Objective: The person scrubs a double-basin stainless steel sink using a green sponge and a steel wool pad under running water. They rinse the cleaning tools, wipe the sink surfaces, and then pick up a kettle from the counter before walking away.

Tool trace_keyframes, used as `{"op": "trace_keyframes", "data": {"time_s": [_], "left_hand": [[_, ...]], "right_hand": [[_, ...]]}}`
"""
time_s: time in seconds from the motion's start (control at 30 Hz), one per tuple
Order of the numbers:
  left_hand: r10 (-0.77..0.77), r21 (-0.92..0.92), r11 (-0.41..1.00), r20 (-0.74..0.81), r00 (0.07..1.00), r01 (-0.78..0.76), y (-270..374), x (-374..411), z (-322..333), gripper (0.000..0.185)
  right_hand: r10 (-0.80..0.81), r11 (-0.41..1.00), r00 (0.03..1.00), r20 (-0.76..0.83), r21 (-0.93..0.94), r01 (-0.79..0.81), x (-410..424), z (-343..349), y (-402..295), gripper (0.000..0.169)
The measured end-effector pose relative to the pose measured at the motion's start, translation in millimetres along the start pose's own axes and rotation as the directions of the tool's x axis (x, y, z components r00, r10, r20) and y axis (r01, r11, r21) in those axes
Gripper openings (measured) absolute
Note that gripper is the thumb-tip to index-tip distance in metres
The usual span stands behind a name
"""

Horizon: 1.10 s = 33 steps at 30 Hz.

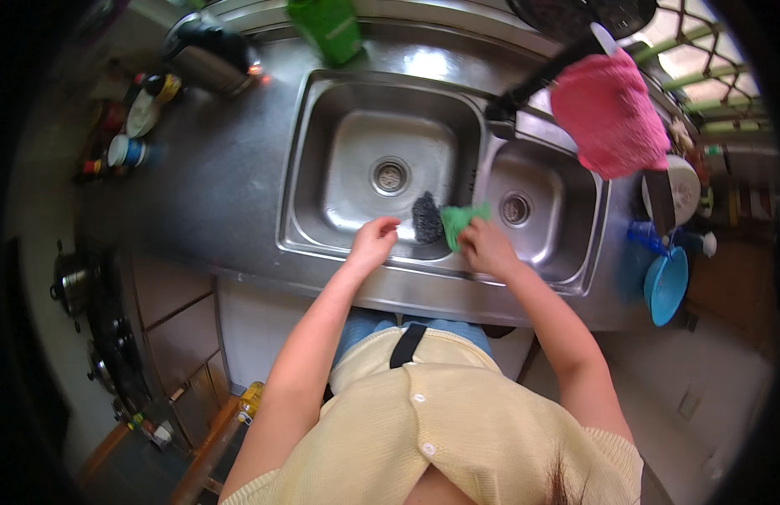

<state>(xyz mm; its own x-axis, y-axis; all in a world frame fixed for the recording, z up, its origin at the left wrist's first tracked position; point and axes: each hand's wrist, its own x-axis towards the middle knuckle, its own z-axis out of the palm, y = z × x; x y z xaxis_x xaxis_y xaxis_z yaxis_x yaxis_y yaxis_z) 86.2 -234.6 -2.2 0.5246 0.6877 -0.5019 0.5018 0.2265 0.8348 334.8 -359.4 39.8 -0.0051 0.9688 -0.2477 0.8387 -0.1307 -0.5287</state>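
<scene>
My right hand [491,250] pinches a green cloth [459,221] above the divider of the stainless steel double sink [390,82]. Left of the cloth, over the large basin's front right corner, is a dark grey scouring pad [427,219]; whether it rests on the basin or hangs cannot be told. My left hand [372,243] is over the front rim of the large basin, fingers loosely bent and apart, with nothing visible in them. A drain strainer [390,177] sits in the large basin, and a second strainer [515,209] in the small one.
A black faucet [500,113] stands behind the divider, near a hanging pink towel [611,117]. Behind the sink is a green container [330,31]. An electric kettle [210,57] and several jars occupy the counter's left. A blue bowl [666,287] is at right.
</scene>
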Motion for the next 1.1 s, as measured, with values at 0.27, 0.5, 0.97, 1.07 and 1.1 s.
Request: {"op": "trace_keyframes", "data": {"time_s": [0.27,0.5,0.97,1.07,1.1], "left_hand": [[-0.073,-0.86,0.487,0.133,0.988,0.152,44.0,-27.9,-55.2,0.049],[0.113,-0.075,0.963,-0.762,0.637,-0.26,31.2,-93.2,-225.0,0.048],[0.106,-0.091,0.975,-0.62,0.778,-0.205,-34.2,-45.9,-284.4,0.035],[0.221,0.044,0.972,-0.505,0.834,-0.23,-5.6,-22.5,-271.0,0.033],[0.273,0.102,0.962,-0.463,0.843,-0.255,-1.8,-13.5,-264.7,0.032]], "right_hand": [[0.023,0.767,1.0,-0.001,0.642,-0.017,77.8,-26.1,-149.2,0.023],[-0.348,0.872,0.926,-0.147,0.311,0.377,169.0,36.7,-271.2,0.046],[-0.333,0.938,0.818,-0.468,-0.249,0.24,365.2,61.1,-202.9,0.044],[-0.147,0.989,0.836,-0.529,-0.086,0.12,366.3,34.0,-190.1,0.04],[-0.147,0.989,0.844,-0.516,-0.103,0.109,361.5,27.3,-182.6,0.035]]}}
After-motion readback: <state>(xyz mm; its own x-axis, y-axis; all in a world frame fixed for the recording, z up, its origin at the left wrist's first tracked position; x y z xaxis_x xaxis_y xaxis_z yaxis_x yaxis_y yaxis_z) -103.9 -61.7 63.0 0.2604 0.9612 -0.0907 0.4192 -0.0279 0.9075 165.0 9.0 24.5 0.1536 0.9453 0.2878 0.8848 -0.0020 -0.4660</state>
